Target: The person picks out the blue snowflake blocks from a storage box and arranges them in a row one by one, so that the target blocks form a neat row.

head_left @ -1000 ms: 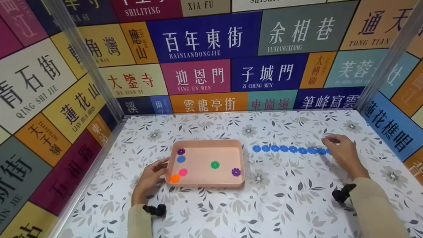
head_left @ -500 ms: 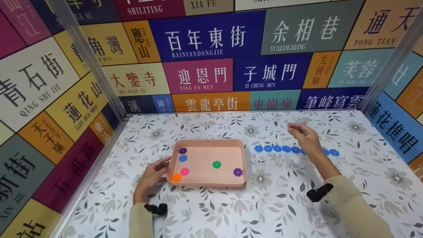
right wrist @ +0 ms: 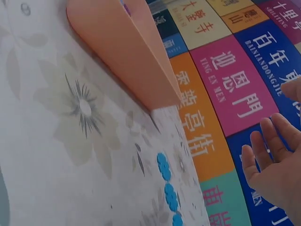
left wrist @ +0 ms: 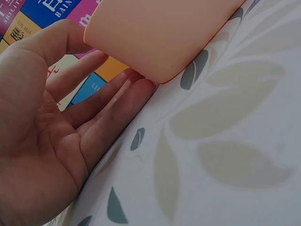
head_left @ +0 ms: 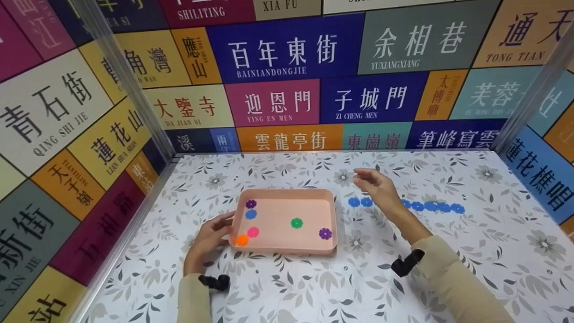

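Note:
In the head view, a peach tray [head_left: 282,250] holds several flower-shaped pieces: two purple, one blue [head_left: 250,214], one green [head_left: 296,223], one pink [head_left: 253,232] and one orange [head_left: 242,240]. My left hand [head_left: 210,235] touches the tray's left side. Its fingers [left wrist: 117,101] lie fairly straight against the tray's outer wall [left wrist: 155,37] in the left wrist view. My right hand [head_left: 379,188] hovers above a row of blue flower pieces [head_left: 418,206], hiding part of it. In the right wrist view the right hand's fingers [right wrist: 275,141] are loosely bent, with nothing visible between them.
The table is covered with a leaf-and-flower patterned cloth [head_left: 314,287]. Panels with coloured street-name blocks [head_left: 287,49] stand behind the table and on both sides. The blue row lies right of the tray.
My right hand has moved left from the right end of the blue row to near its left end, uncovering the pieces there. The left hand stays at the tray.

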`<move>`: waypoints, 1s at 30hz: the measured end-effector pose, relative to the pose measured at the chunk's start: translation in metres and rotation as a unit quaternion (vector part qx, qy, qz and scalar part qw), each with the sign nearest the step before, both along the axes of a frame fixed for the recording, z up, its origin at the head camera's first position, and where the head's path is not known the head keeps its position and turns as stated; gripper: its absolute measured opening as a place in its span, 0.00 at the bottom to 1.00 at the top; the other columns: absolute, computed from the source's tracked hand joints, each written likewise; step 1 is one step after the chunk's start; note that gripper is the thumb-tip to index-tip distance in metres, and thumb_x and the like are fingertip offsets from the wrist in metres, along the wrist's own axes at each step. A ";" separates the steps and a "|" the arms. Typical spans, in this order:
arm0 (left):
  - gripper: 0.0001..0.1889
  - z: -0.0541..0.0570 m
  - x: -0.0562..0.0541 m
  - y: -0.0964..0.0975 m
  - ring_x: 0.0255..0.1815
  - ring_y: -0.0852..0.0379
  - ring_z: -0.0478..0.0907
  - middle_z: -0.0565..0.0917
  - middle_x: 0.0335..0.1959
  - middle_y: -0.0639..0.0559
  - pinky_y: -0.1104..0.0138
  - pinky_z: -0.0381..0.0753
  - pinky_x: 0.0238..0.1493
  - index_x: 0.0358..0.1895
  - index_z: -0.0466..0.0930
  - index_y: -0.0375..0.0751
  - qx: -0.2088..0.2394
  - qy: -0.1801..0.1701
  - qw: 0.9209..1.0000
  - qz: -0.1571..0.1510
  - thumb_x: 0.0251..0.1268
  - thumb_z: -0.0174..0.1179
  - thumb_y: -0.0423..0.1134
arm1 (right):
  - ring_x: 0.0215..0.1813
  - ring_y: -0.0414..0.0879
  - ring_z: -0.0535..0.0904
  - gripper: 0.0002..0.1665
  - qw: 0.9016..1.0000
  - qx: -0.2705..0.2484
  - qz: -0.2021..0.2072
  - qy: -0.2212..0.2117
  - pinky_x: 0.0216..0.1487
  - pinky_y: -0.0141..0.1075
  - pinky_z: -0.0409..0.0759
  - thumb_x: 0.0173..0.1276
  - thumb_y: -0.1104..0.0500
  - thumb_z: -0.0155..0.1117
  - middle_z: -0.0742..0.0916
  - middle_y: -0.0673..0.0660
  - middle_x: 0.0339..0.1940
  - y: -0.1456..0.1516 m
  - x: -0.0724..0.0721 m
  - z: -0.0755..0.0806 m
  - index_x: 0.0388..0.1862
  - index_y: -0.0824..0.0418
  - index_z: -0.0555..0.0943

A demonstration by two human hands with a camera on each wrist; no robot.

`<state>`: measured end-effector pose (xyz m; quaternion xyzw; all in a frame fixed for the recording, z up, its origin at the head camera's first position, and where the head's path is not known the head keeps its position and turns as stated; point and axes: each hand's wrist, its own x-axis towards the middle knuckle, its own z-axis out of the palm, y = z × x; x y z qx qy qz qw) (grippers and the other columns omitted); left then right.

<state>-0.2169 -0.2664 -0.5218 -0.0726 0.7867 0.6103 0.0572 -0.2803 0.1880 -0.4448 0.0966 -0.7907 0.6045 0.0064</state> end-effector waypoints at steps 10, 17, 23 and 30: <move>0.24 0.000 -0.001 0.000 0.52 0.50 0.80 0.82 0.61 0.48 0.62 0.85 0.48 0.67 0.77 0.59 -0.012 -0.020 1.000 0.011 0.67 0.60 0.40 | 0.57 0.47 0.79 0.29 0.997 0.014 0.073 -0.010 0.56 0.36 0.81 0.72 0.52 0.63 0.81 0.63 0.59 -0.064 0.000 0.003 0.69 0.61 0.73; 0.24 0.002 -0.001 0.001 0.55 0.50 0.80 0.81 0.63 0.49 0.61 0.84 0.50 0.66 0.77 0.62 -0.019 -0.031 0.999 0.014 0.68 0.58 0.41 | 0.55 0.51 0.81 0.28 0.993 0.034 0.113 -0.025 0.57 0.48 0.82 0.71 0.56 0.64 0.81 0.66 0.60 -0.098 0.001 0.000 0.68 0.62 0.74; 0.24 0.000 -0.002 0.001 0.55 0.50 0.80 0.81 0.63 0.49 0.62 0.84 0.50 0.66 0.77 0.63 -0.017 -0.035 0.999 0.017 0.67 0.59 0.41 | 0.54 0.51 0.81 0.27 0.991 0.045 0.120 -0.028 0.53 0.39 0.84 0.69 0.57 0.66 0.82 0.64 0.58 -0.121 -0.002 -0.004 0.66 0.62 0.76; 0.26 -0.001 -0.002 0.000 0.53 0.49 0.80 0.81 0.62 0.45 0.62 0.85 0.46 0.67 0.76 0.57 -0.009 -0.013 1.000 0.013 0.65 0.58 0.37 | 0.55 0.52 0.80 0.26 0.991 0.056 0.120 -0.035 0.55 0.38 0.83 0.69 0.59 0.66 0.83 0.64 0.58 -0.145 -0.004 -0.009 0.64 0.63 0.77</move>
